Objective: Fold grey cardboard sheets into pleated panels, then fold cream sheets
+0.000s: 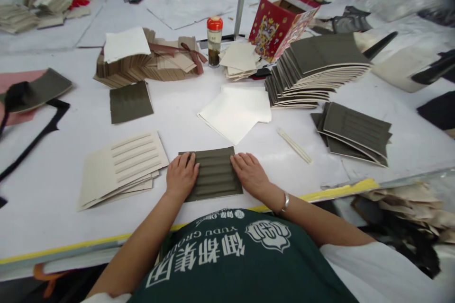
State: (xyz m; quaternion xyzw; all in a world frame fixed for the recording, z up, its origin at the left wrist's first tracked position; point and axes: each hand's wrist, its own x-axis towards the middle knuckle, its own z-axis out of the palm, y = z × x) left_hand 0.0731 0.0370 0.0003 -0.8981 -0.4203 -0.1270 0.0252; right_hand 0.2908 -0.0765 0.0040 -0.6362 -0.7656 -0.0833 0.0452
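A dark olive panel with raised ribs [215, 173] lies flat on the white table near its front edge. My left hand [182, 174] rests on the panel's left side, fingers stretched out. On the right side, the fingertips of my right hand [250, 173] touch the panel's edge, the fingers also extended. To the left sits a small pile of cream ribbed panels [122, 165]. Beyond the panel are white sheets [238, 111], and a thin pale strip [295, 146] lies to the right. Several dark ribbed panels [355, 130] are piled farther right.
A tall stack of dark panels [327, 57] stands at the back right beside a red box [277, 23]. A jar with a red lid [214, 42] stands near a metal post [241, 0]. Tan stacked pieces [124, 64] and a dark square [131, 102] lie back left.
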